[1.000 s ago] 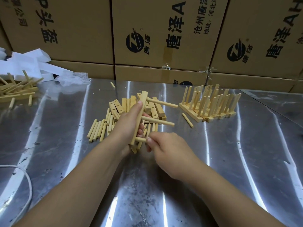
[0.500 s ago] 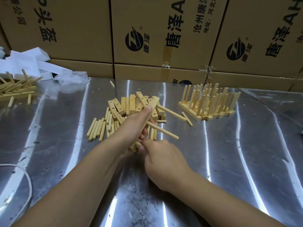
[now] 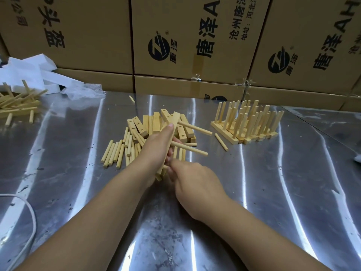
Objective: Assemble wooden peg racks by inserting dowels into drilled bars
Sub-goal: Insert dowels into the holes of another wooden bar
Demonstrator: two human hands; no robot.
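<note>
A wooden bar (image 3: pixel 175 120) is held tilted upright above the middle of a steel table (image 3: pixel 273 192), its top leaning away and slightly right. The left hand (image 3: pixel 156 147) grips it along its length, fingers wrapped round and one fingertip lying up its edge. Two seated pegs, an upper dowel (image 3: pixel 195 127) and a lower dowel (image 3: pixel 189 148), jut from it to the right. The right hand (image 3: pixel 193 178) is curled against the bar's lower end; its fingertips are hidden, so whether it pinches anything cannot be told. One second ago a third dowel stub showed between that hand and the bar. Now the hand has closed in and the stub is out of sight, which suggests this last peg is being pressed home. The bar has also tipped a little further right. Behind lie a heap of drilled bars (image 3: pixel 154 122) and loose dowels (image 3: pixel 115 153). To the right, finished racks (image 3: pixel 248 122) stand in a row with one stray dowel (image 3: pixel 221 141) beside them. Cardboard boxes (image 3: pixel 97 36) line the back.
</note>
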